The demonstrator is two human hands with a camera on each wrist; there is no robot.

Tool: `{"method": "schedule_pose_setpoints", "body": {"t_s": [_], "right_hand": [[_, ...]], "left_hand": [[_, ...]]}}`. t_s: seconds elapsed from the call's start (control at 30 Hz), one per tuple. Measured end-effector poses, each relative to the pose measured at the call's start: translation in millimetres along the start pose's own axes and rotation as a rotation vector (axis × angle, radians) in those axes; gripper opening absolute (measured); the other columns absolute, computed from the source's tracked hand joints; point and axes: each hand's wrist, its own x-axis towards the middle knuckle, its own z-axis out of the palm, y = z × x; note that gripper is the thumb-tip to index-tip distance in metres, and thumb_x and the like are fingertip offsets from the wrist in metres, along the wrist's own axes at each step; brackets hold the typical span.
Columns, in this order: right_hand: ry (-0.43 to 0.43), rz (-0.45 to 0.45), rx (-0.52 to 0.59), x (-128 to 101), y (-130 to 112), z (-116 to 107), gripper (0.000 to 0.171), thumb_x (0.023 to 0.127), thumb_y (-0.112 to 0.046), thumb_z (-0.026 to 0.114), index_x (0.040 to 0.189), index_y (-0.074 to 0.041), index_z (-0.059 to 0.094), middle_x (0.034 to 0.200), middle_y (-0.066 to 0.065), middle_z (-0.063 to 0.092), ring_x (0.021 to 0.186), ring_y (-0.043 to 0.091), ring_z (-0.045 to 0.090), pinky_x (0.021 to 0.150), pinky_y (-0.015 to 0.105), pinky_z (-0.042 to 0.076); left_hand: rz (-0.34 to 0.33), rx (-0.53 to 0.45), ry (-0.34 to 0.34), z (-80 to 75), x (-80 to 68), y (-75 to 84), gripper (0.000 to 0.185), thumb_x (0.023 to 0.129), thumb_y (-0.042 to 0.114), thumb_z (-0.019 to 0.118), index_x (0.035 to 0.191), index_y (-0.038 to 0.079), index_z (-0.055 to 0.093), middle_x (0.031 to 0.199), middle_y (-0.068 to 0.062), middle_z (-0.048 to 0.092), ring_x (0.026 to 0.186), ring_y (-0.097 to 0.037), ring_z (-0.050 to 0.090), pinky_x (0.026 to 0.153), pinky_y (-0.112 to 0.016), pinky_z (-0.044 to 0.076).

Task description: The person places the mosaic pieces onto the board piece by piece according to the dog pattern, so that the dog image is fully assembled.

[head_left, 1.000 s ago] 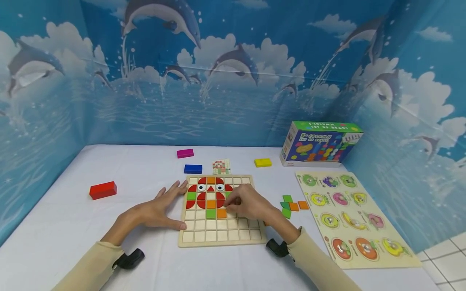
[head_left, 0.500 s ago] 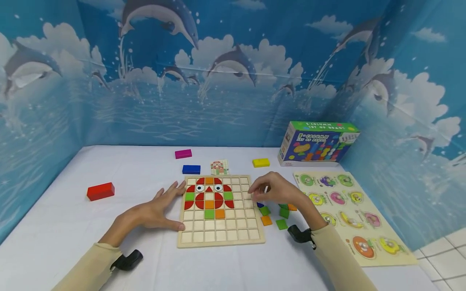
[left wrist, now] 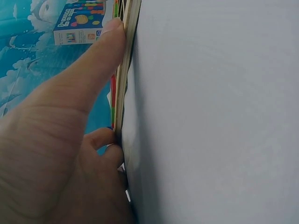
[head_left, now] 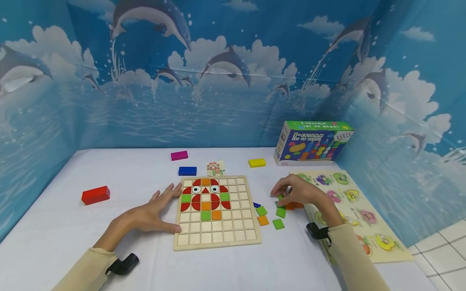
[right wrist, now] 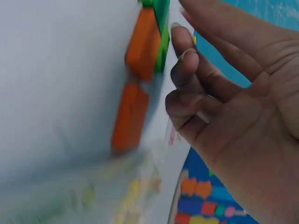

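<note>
Over the loose tiles [head_left: 280, 212]: right hand [head_left: 302, 191], thumb and fingers apart

Tiles lie right of the grid board [head_left: 228, 236]; fingers bent, can't tell if touching one. Left hand [head_left: 147, 216] spread, thumb and fingertips at the board's left edge. Board flat on white table [head_left: 164, 275], red, green and orange pieces [head_left: 216, 215] set in its cells.

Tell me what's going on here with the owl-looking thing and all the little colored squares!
A person is working with colored tiles. Their left hand rests at the left edge of a wooden grid board, where red, green and orange pieces make a face with two eyes. Their right hand is by the loose green tiles beside the board; I can't tell if it holds one. Many grid squares have no piece.
</note>
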Motion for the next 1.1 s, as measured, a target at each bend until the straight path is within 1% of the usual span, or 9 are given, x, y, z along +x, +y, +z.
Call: {"method": "schedule_pose_setpoints", "body": {"t_s": [0.17,0.27,0.37,0.47,0.57,0.67,0.83,0.97,1.1], "right_hand": [[-0.019,0.132,-0.001,-11.4,11.2,-7.9,0.024,0.081,-0.001,0.093,0.100,-0.002,0.079,0.088,0.009,0.068,0.081,0.022,0.055,0.068,0.025,0.049],[-0.025,0.173,0.015,-15.5,19.4,-12.0,0.023,0.079,-0.003,0.095,0.095,-0.003,0.078,0.087,0.009,0.066,0.081,0.021,0.054,0.069,0.026,0.049],[-0.009,0.144,0.010,-16.5,26.6,-13.0,0.021,0.080,-0.005,0.095,0.092,-0.004,0.078,0.085,0.008,0.066,0.078,0.020,0.056,0.068,0.025,0.049],[0.035,0.114,-0.021,-14.8,29.9,-10.4,0.017,0.083,-0.008,0.093,0.092,-0.007,0.079,0.083,0.005,0.065,0.078,0.020,0.057,0.069,0.024,0.049],[0.090,0.124,-0.041,-12.1,29.3,-7.3,0.014,0.087,-0.007,0.091,0.095,-0.009,0.081,0.086,0.002,0.066,0.082,0.021,0.058,0.072,0.023,0.051],[0.134,0.149,-0.033,-8.5,25.8,-4.0,0.014,0.088,-0.006,0.090,0.099,-0.010,0.083,0.090,0.002,0.069,0.085,0.022,0.059,0.074,0.023,0.053],[0.152,0.125,-0.025,-1.4,21.3,1.5,0.014,0.086,-0.002,0.090,0.098,-0.007,0.083,0.085,0.003,0.070,0.079,0.022,0.059,0.069,0.024,0.053],[0.155,0.133,-0.017,1.6,18.0,4.1,0.015,0.084,-0.002,0.091,0.096,-0.006,0.083,0.082,0.001,0.068,0.076,0.020,0.059,0.067,0.023,0.052],[0.163,0.135,-0.016,1.2,15.0,3.8,0.015,0.085,-0.001,0.091,0.096,-0.006,0.082,0.083,0.002,0.071,0.077,0.021,0.060,0.069,0.023,0.054]], "left_hand": [[0.001,-0.012,-0.005,0.8,-0.2,0.7,0.130,0.081,0.048,0.094,0.175,0.013,0.011,0.180,-0.020,0.005,0.165,-0.045,-0.007,0.129,-0.069,-0.008],[-0.016,-0.016,-0.005,0.9,-0.8,2.1,0.130,0.081,0.048,0.094,0.175,0.015,0.011,0.180,-0.021,0.002,0.165,-0.046,-0.007,0.129,-0.070,-0.008],[-0.030,-0.013,-0.006,1.3,-1.1,3.0,0.130,0.080,0.049,0.094,0.175,0.016,0.011,0.180,-0.022,0.001,0.165,-0.047,-0.007,0.129,-0.070,-0.007],[-0.027,-0.016,-0.007,1.3,-1.3,3.1,0.130,0.080,0.048,0.094,0.175,0.015,0.011,0.180,-0.022,0.002,0.165,-0.047,-0.007,0.129,-0.071,-0.007],[-0.036,-0.019,-0.010,1.4,-0.7,3.8,0.131,0.080,0.049,0.094,0.175,0.017,0.010,0.180,-0.022,0.000,0.164,-0.048,-0.007,0.128,-0.071,-0.007],[-0.044,-0.019,-0.011,1.5,-0.2,4.3,0.132,0.080,0.049,0.094,0.175,0.019,0.009,0.180,-0.022,0.000,0.164,-0.049,-0.007,0.128,-0.072,-0.006],[-0.058,-0.014,-0.012,2.2,0.2,4.2,0.132,0.080,0.050,0.094,0.176,0.020,0.008,0.180,-0.023,-0.001,0.164,-0.050,-0.007,0.128,-0.073,-0.006],[-0.059,-0.008,-0.009,2.5,-0.4,4.1,0.132,0.080,0.050,0.094,0.175,0.020,0.008,0.180,-0.023,0.000,0.164,-0.050,-0.006,0.128,-0.073,-0.005],[-0.057,-0.003,-0.008,2.3,0.0,4.9,0.132,0.080,0.051,0.094,0.175,0.020,0.008,0.180,-0.023,-0.001,0.163,-0.051,-0.006,0.128,-0.073,-0.004]]}}
